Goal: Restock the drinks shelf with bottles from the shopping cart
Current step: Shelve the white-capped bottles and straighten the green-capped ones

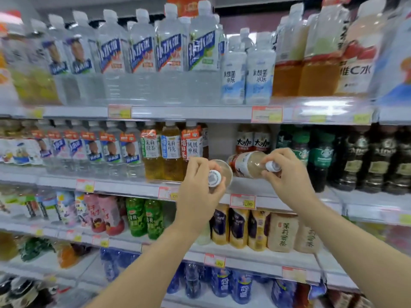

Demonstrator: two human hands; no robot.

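The left hand (198, 185) grasps one beige bottle (222, 172) in its fingers. The right hand (287, 174) grasps a second beige bottle (246, 165). Both are at the gap beside the coffee bottles (253, 141), and neither stands on the shelf (133, 189) yet.

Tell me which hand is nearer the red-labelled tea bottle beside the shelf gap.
Left. The left hand is just below and in front of the red-labelled tea bottle; the right hand is well off to its right.
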